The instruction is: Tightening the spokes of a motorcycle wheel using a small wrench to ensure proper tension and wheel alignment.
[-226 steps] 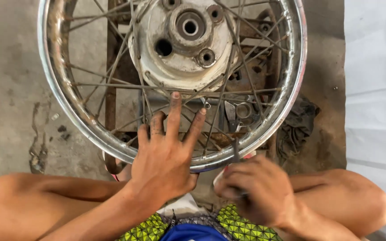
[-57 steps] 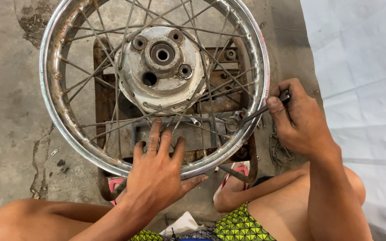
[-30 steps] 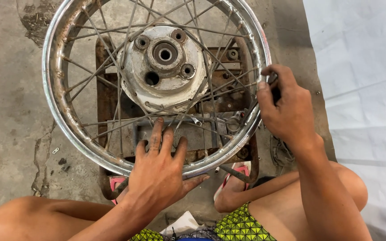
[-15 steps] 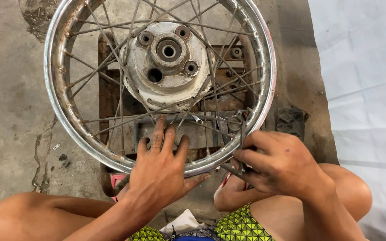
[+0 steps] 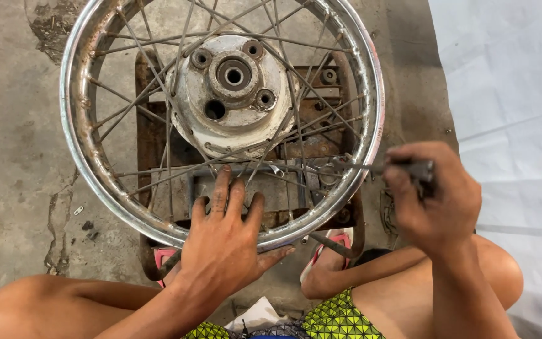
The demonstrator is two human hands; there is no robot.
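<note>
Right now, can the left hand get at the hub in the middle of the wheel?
Probably yes. The left hand lies flat on the spokes just below the hub, whose top face is uncovered.

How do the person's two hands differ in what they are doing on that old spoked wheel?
The left hand lies flat and open, fingers spread over the spokes and the near rim; the right hand is curled shut around a dark metal tool. The left hand sits inside the wheel's near edge, the right just outside its right edge. Both are bare and smudged.
</note>
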